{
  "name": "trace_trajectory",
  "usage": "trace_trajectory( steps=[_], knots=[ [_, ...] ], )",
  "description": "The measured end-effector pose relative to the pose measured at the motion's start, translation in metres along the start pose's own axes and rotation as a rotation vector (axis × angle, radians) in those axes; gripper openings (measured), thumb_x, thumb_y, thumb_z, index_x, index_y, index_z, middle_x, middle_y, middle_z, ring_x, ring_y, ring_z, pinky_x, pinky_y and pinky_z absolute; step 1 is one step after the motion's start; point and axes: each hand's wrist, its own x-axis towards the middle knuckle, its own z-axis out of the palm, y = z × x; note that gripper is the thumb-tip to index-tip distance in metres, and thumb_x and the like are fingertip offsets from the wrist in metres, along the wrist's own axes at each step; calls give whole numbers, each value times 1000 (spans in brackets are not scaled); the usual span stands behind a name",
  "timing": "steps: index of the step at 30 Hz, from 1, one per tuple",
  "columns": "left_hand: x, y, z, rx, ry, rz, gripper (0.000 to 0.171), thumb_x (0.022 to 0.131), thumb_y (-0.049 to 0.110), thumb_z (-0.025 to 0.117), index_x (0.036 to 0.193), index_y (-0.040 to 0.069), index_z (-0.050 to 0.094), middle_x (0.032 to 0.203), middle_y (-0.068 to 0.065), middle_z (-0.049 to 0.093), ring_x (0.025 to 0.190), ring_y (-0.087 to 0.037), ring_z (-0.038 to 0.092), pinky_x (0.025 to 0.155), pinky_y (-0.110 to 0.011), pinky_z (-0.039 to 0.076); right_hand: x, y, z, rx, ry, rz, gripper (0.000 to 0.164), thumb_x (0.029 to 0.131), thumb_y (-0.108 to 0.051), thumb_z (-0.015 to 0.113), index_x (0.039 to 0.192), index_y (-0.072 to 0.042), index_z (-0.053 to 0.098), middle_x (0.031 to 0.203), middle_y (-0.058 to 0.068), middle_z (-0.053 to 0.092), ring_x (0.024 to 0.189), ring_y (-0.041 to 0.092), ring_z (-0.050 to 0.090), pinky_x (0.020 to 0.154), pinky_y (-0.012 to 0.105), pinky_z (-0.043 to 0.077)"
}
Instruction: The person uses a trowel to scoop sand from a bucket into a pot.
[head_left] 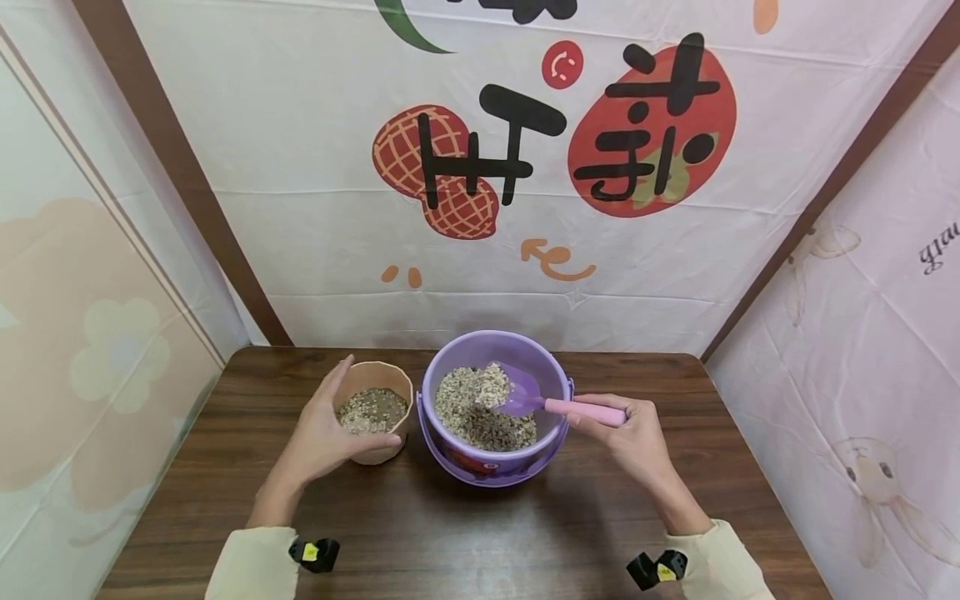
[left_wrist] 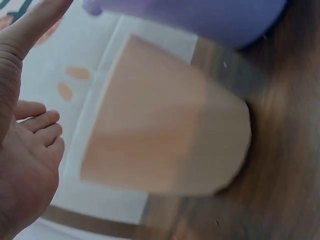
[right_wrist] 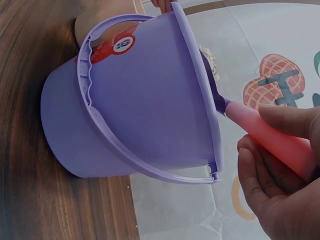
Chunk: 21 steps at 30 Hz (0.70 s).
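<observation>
My right hand [head_left: 637,437] grips the pink handle of a toy shovel [head_left: 585,412] over a purple bucket [head_left: 480,350]. The purple blade holds a small heap of pale gravel [head_left: 493,387]. More gravel covers the inside of the bucket. In the right wrist view, the shovel handle [right_wrist: 270,132] lies between thumb and fingers beside the bucket's rim. To the left stands an orange-beige pot [head_left: 390,375], partly filled with similar grains. My left hand [head_left: 318,433] is spread around the pot's left side, thumb in front. The left wrist view shows the palm apart from the pot [left_wrist: 165,130].
Both containers stand on a dark wooden table [head_left: 480,542], close to each other. A white printed cloth [head_left: 300,208] hangs behind the table's back edge, with more cloth at both sides. The bucket's handle [right_wrist: 107,132] hangs down along its front.
</observation>
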Motion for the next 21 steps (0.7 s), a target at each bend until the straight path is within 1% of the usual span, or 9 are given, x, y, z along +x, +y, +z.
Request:
trace_trajectory(
  steps=[2, 6, 8, 10, 15, 21],
  knots=[
    [-5, -8, -4, 16, 18, -24, 136, 60, 48, 98, 164, 21, 15, 167, -15, 18, 148, -44, 23, 111, -69, 27, 0, 0, 0, 2, -1, 2, 35, 81, -21, 88, 110, -3, 79, 100, 5, 78, 84, 11, 70, 60, 21, 51],
    [-10, -24, -8, 47, 59, -48, 137, 61, 46, 98, 164, 13, 15, 164, -22, 21, 145, -48, 28, 108, -70, 31, -1, 1, 1, 3, 0, 1, 35, 81, -21, 88, 111, -3, 79, 100, 5, 78, 85, 11, 71, 61, 21, 52],
    [-11, -31, -8, 57, 71, -61, 137, 61, 45, 98, 163, 9, 15, 164, -24, 22, 144, -49, 28, 108, -71, 31, -1, 1, 1, 5, -3, 2, 36, 82, -21, 87, 111, -3, 78, 100, 5, 78, 87, 12, 71, 62, 21, 52],
    [-12, -36, -7, 61, 76, -74, 136, 62, 45, 98, 163, 7, 15, 163, -26, 21, 145, -50, 25, 108, -71, 30, -1, 1, 1, 8, -6, 6, 36, 82, -21, 87, 111, -3, 78, 101, 5, 77, 89, 13, 72, 64, 21, 53],
    [-12, -46, -4, 30, 80, -100, 135, 62, 43, 98, 162, 5, 16, 163, -27, 21, 145, -50, 24, 109, -71, 28, -1, 1, 2, 17, -17, 12, 35, 82, -21, 87, 111, -3, 78, 102, 5, 77, 93, 14, 72, 67, 21, 53],
    [-11, -53, -1, -30, 73, -118, 133, 63, 37, 99, 162, 2, 17, 161, -27, 26, 144, -48, 27, 111, -68, 27, -1, 0, 3, 8, -10, 6, 34, 82, -21, 87, 110, -3, 79, 101, 5, 77, 86, 12, 71, 61, 21, 50]
  ],
)
